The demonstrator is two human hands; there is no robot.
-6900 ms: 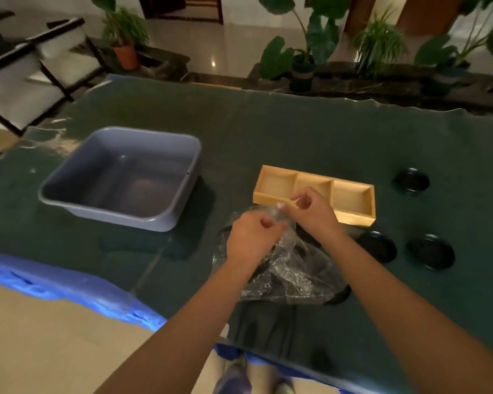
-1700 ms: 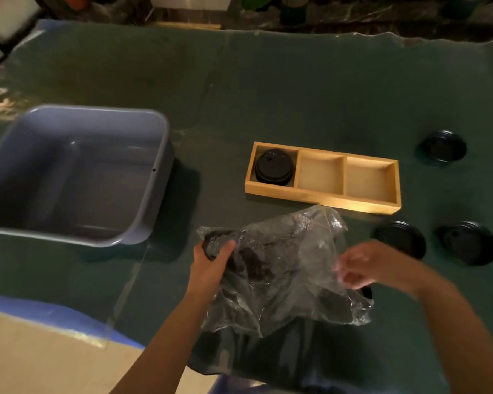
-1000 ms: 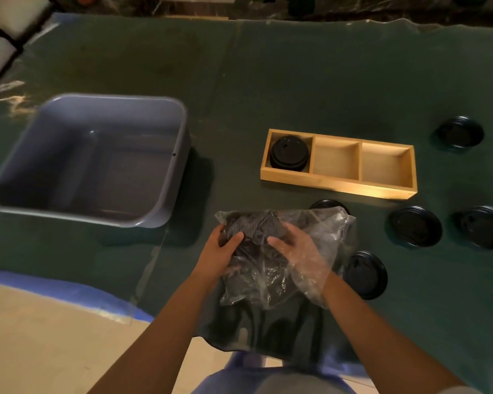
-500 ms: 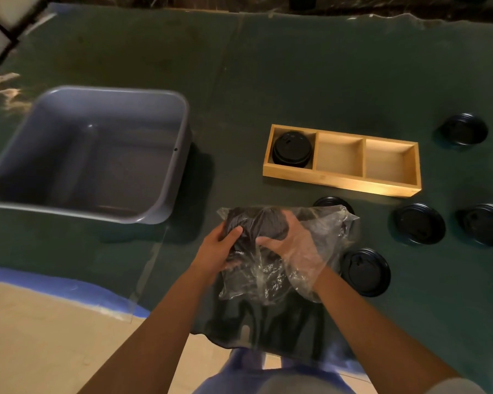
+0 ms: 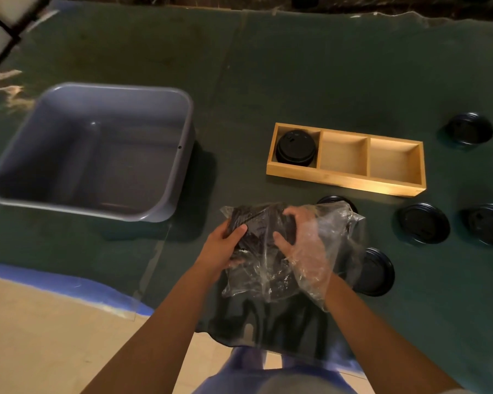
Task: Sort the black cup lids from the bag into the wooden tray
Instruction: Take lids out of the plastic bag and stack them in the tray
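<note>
Both bare forearms reach forward; the left hand [image 5: 221,245] grips with fingers curled, the right hand [image 5: 302,240] sits fingers spread.

Bare forearms, blue trousers [image 5: 239,362]

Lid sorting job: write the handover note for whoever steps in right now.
Left hand grips the clear bag from outside at its left end.
Right hand is inside the bag, closed on the stack of lids.
Wooden tray: left compartment holds lids; middle and right are empty.
Loose lids lie on the green mat: one far right, two right of the bag, one near, one half hidden behind the bag.
Left: empty the bag, fill the tray.
</note>
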